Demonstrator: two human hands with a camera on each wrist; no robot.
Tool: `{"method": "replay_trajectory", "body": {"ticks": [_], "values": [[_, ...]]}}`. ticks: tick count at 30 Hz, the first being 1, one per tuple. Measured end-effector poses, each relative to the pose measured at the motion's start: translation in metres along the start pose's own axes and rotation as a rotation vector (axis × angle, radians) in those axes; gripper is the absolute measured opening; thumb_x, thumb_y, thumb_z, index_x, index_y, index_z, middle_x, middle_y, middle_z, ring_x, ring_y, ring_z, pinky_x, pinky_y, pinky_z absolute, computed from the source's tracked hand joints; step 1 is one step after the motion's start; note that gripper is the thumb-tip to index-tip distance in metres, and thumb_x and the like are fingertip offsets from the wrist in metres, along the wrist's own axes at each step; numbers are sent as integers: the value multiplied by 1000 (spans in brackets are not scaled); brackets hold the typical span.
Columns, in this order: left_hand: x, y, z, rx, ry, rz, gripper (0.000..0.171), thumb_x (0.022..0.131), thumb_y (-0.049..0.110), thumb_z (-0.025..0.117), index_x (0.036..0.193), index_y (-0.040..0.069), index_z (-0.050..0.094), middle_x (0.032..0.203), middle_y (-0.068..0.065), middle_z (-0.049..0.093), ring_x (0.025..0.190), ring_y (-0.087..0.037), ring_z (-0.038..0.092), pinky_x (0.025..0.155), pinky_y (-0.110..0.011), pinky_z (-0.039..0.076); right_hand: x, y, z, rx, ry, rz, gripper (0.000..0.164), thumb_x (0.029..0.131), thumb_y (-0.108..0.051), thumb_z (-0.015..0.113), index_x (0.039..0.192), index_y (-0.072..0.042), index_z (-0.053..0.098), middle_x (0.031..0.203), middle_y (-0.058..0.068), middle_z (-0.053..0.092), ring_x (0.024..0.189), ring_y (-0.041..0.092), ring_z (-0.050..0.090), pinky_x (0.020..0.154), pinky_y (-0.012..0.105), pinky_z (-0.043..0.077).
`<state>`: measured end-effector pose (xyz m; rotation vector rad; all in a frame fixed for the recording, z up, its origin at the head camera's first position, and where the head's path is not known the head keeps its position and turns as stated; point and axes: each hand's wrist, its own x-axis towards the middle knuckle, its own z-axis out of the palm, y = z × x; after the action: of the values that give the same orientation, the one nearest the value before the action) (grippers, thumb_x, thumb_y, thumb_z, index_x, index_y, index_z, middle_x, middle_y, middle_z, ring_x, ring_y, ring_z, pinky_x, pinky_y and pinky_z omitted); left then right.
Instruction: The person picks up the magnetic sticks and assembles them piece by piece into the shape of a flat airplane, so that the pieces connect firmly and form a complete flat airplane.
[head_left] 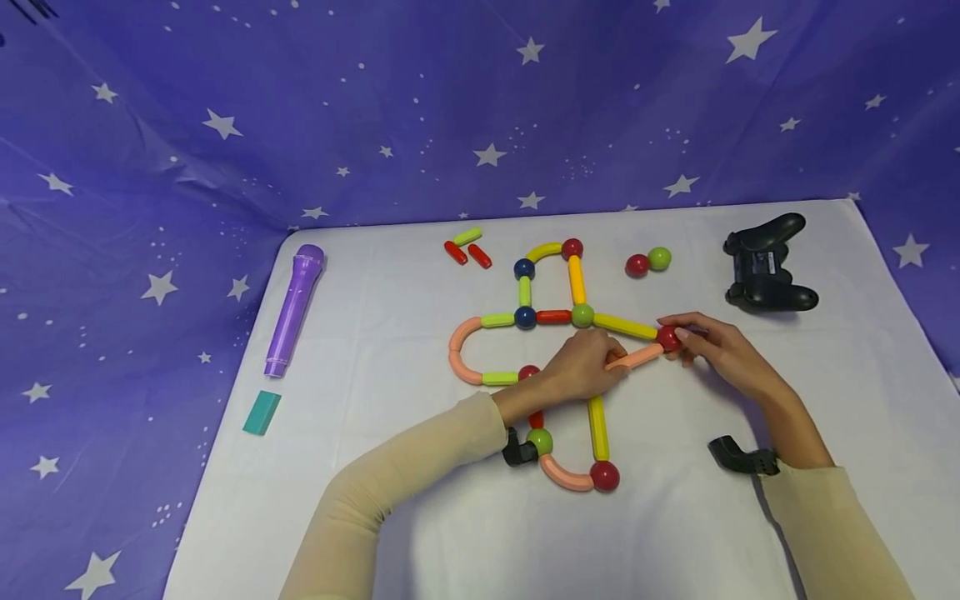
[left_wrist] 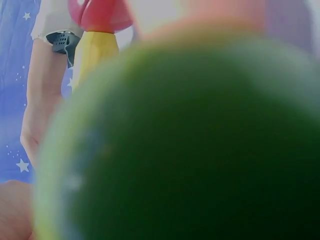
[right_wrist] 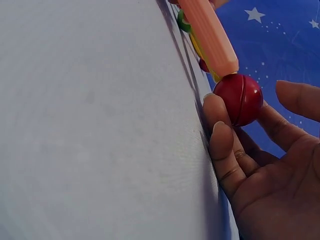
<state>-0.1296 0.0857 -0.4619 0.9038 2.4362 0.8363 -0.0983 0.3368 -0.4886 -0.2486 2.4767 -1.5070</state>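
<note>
My left hand [head_left: 581, 367] pinches a straight salmon-pink magnetic rod [head_left: 642, 357], whose far end meets a red ball [head_left: 667, 337]. Around that ball curl the fingers of my right hand [head_left: 718, 354]; in the right wrist view the thumb stands apart from the ball. A yellow rod [head_left: 626, 326] joins the same ball to a green ball [head_left: 582, 315]. Rods and balls continue left and down as a flat figure with a curved pink piece [head_left: 459, 350], partly hidden under my left forearm. Blurred and very close, another green ball [left_wrist: 190, 145] fills most of the left wrist view.
Three short rods [head_left: 467, 237] lie at the back, and a loose red ball [head_left: 637, 266] touches a green one. A black game controller [head_left: 765, 265] is at the back right. At left are a purple microphone [head_left: 295, 312] and a teal block [head_left: 262, 413].
</note>
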Motion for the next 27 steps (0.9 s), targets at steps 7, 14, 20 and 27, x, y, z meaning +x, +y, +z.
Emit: {"method": "replay_trajectory", "body": {"ticks": [7,14,20,27], "values": [[-1,-2,0,-9,9,16,23,93,22,67,108,6,73,79,5,61,70,-8,53,58,-13,42,-3,0,2,-22,14,19,37,104,-19,46,138,-4,52,104,13,67,83,20,59,74,20,47],[-3,-4,-5,12,-27,46,27,94,23,66,115,7,71,87,5,63,78,-8,53,65,-11,42,-4,0,5,-58,36,30,37,102,-19,50,137,-6,53,109,5,63,84,16,57,69,22,46],[-24,-25,-43,-9,12,69,33,96,24,64,125,10,65,108,1,65,96,-10,57,84,-16,47,-5,1,9,-80,36,-40,36,101,-10,52,137,-5,53,122,8,58,86,12,58,70,18,48],[-50,-98,-103,114,230,-57,30,94,21,66,122,9,68,115,-7,64,107,-21,56,96,-36,45,-5,1,17,-121,98,-82,39,95,-11,63,133,-8,57,114,7,57,84,10,49,68,15,43]]}}
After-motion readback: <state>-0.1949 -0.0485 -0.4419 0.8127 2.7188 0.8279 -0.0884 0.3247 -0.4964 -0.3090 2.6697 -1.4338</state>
